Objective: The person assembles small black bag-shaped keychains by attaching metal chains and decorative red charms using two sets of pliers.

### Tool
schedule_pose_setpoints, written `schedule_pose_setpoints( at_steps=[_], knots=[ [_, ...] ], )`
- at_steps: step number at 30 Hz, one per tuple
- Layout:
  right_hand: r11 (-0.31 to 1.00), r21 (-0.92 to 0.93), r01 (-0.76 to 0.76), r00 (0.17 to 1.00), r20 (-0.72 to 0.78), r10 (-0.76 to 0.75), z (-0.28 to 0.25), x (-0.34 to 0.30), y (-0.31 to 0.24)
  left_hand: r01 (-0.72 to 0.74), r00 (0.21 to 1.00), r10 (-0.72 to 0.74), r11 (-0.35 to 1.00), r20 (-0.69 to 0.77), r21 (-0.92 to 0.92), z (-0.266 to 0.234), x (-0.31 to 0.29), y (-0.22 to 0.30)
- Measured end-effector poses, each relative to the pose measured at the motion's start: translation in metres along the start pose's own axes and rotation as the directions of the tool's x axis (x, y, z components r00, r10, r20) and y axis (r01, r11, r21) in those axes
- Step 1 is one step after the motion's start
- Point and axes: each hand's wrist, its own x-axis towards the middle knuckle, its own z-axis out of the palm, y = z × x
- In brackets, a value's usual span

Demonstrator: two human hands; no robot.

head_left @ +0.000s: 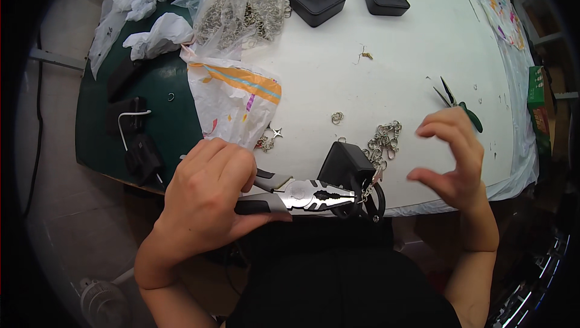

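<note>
Pliers at the bag's chain, our left hand squeezing, our right hand wide open.
So we've got the pliers (299,196) pointing right, tips up against the silver chain (382,142) by the handles of a little black bag (347,166) at the table's near edge; can't tell if they're pinching a link. Our left hand (211,189) is fisted round the grey-and-black grips, back of the hand up, forearm angling in from lower left. Our right hand (468,160) is off to the other side, holding nothing, thumb and fingers curved into a C facing the bag, forearm rising steeply. Just beyond it lie green-handled pliers (470,117), and two more black bags sit at the far side.
</note>
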Motion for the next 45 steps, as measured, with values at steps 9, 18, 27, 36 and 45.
schedule_pose_setpoints(
  at_steps=[9,18,27,36,45],
  knots=[
    [0.664,-0.501,-0.556,0.785,-0.054,0.616,-0.027,-0.089,0.089,0.017,0.996,-0.024,0.996,0.083,0.082,-0.012,0.003,-0.003],
    [0.659,-0.440,-0.610,0.773,-0.145,0.618,-0.028,-0.098,0.080,0.037,0.999,-0.037,0.996,0.010,0.081,-0.008,0.001,-0.009],
    [0.990,-0.141,-0.023,0.963,0.264,0.060,-0.027,-0.006,-0.031,0.024,1.000,-0.025,0.995,0.004,0.096,-0.009,-0.002,-0.010],
    [0.948,-0.289,0.133,0.952,0.302,-0.042,-0.026,0.003,-0.037,-0.010,0.999,0.012,0.998,-0.030,0.063,-0.009,-0.006,-0.014],
    [0.997,-0.064,-0.038,0.960,0.274,0.054,-0.012,-0.015,-0.042,-0.082,0.970,0.102,0.992,-0.222,0.098,0.005,-0.010,-0.019]
  ],
)
